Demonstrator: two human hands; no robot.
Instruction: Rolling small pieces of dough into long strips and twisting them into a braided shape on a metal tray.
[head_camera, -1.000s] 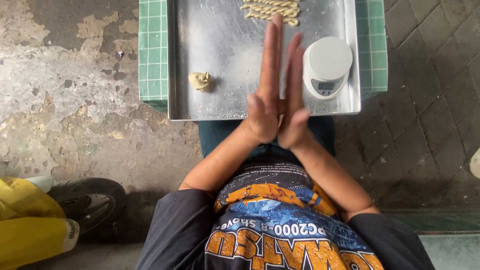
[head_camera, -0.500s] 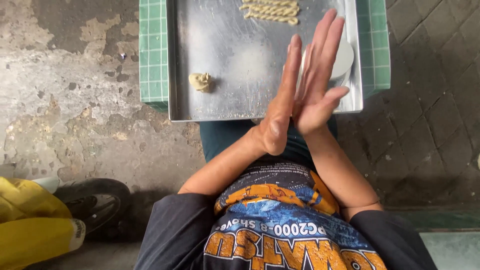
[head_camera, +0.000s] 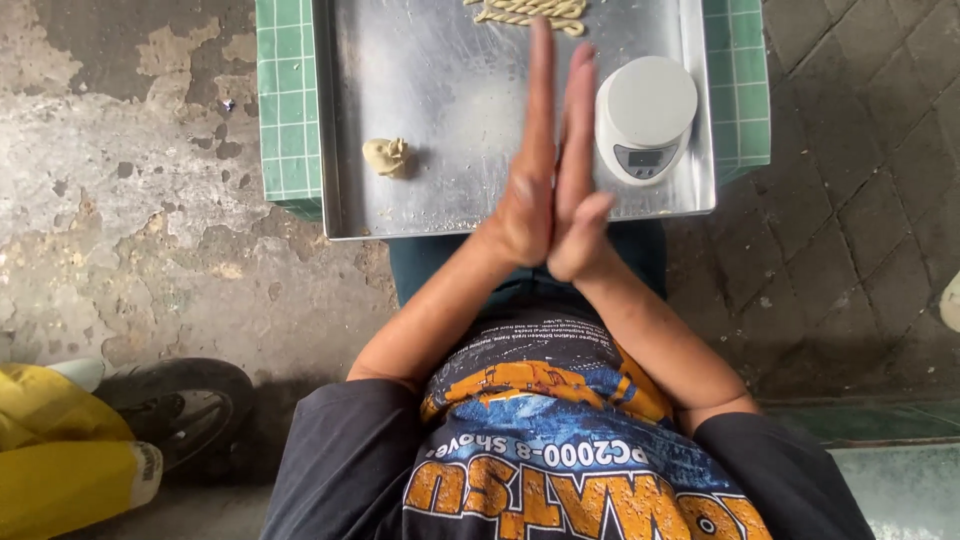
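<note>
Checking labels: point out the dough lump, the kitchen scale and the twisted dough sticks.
dough lump (head_camera: 386, 156), head view, middle of the lump.
kitchen scale (head_camera: 650, 102), head view, round white platform.
twisted dough sticks (head_camera: 530, 12), head view, on the lowest stick.

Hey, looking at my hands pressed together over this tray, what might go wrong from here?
1. The left hand and right hand are pressed flat over the metal tray; anything rolled between them could slip out and drop past the tray's near edge.
2. The white kitchen scale sits close beside the right hand, so a wide stroke might knock it.
3. The small dough lump lies loose and uncovered, so it may dry out.
</note>
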